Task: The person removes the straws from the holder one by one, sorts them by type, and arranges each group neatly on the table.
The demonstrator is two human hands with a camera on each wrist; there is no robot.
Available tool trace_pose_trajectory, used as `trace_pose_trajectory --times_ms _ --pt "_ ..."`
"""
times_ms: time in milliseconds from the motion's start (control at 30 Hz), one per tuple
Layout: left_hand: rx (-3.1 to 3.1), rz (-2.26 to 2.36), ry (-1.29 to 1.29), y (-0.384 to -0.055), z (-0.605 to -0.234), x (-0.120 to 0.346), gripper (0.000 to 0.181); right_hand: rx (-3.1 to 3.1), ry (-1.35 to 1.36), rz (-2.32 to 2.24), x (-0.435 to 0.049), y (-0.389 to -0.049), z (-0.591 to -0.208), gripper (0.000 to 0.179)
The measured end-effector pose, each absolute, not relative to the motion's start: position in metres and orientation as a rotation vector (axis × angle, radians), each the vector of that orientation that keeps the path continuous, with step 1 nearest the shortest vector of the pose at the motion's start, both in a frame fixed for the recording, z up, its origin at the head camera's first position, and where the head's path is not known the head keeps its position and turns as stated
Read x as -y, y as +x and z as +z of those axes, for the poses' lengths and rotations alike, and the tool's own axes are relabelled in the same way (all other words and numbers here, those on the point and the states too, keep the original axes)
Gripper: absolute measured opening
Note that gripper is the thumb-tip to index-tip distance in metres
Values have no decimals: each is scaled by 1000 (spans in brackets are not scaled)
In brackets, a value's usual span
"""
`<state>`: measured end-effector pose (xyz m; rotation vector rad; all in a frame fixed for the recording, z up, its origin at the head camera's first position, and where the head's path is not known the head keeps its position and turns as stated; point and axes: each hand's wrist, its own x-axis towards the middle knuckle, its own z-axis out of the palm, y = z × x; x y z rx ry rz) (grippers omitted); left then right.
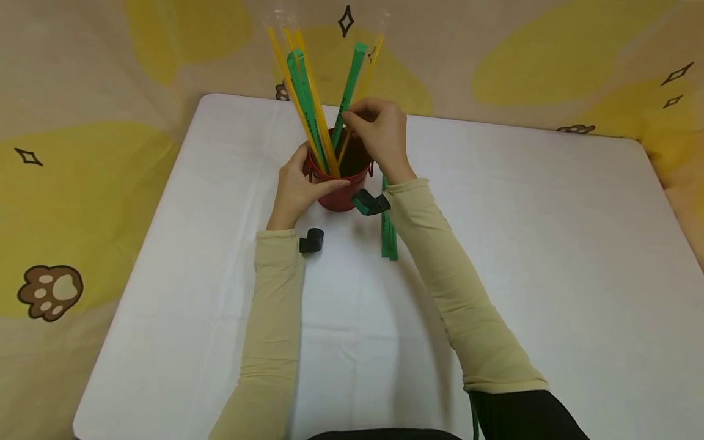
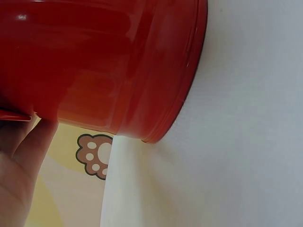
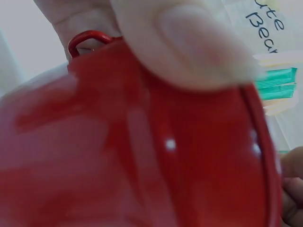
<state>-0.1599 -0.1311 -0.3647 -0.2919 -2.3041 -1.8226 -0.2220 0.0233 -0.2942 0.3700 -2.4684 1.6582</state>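
A small red bucket (image 1: 340, 198) stands on the white table and fills much of both wrist views. My left hand (image 1: 297, 189) holds it from the left, thumb along the near rim, other fingers round the far side. Yellow straws (image 1: 305, 79) in clear wrap and green-wrapped sticks (image 1: 308, 101) with dark print stand in it, leaning left. My right hand (image 1: 382, 134) is over the bucket's right side, thumb and forefinger pinching a green-wrapped stick (image 1: 351, 73) whose lower end is inside. A yellow straw (image 1: 376, 55) leans right behind that hand.
More green-wrapped sticks (image 1: 388, 238) lie on the white tabletop (image 1: 192, 275), partly under my right forearm. Beyond the table's edges hangs a beige and yellow cloth (image 1: 528, 67) with paw prints. A black wrist camera (image 1: 371, 202) sits close to the bucket.
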Motion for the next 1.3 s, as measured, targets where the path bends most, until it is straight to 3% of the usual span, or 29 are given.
trace_pose_trajectory --times_ms 367,1300 --pt "2327 -1821 -265 -160 -364 132 79 2291 454 1817 -42 -214 -293 13" --pt "2328 -1808 -258 -160 -363 134 78 1822 378 2154 -75 -201 -279 9"
